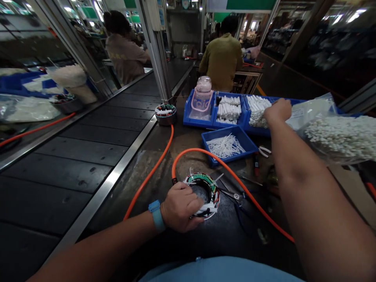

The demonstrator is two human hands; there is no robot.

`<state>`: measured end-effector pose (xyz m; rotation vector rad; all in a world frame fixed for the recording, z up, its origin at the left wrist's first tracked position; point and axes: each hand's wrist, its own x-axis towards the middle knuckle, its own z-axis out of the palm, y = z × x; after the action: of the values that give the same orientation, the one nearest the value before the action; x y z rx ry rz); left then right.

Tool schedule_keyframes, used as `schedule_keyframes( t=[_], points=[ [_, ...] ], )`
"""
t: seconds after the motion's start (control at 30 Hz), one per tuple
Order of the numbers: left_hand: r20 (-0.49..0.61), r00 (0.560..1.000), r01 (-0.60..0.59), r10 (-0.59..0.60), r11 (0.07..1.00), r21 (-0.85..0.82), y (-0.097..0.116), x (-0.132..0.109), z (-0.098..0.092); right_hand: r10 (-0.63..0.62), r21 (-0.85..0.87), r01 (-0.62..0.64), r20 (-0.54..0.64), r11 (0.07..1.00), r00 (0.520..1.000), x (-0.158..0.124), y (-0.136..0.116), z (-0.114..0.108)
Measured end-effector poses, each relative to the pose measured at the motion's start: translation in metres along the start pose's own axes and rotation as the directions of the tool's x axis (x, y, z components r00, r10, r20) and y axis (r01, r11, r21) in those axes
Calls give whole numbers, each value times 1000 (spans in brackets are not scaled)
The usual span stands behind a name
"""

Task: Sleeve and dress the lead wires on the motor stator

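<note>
My left hand (180, 207), with a blue band on its wrist, is closed around the rim of a round wound motor stator (207, 190) lying on the dark workbench close to me. The stator shows green, red and white wiring with white ties sticking out. My right hand (277, 111) is stretched far forward over a blue bin of white tubes (257, 111). Its fingers curl down into the tubes, and what they hold is hidden.
A blue tray of thin white cable ties (226, 145) sits mid-bench. An orange hose (164, 156) loops across the bench. Another stator (166, 113) lies by the conveyor (88, 156) on the left. A plastic bottle (202, 98), a bag of white parts (337, 135) and pliers (264, 150) are nearby. Two people work further back.
</note>
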<state>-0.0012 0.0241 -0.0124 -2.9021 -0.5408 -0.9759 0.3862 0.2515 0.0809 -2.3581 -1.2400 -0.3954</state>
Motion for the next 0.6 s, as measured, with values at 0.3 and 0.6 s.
schedule_keyframes(
  t=[0.3,0.6],
  points=[
    [209,975,67,-70,997,25,4,1,-10,-531,804,219,138,553,836,-217,18,-98],
    [350,925,118,-150,987,111,18,10,-22,-699,855,352,17,380,715,-328,33,-129]
  ],
)
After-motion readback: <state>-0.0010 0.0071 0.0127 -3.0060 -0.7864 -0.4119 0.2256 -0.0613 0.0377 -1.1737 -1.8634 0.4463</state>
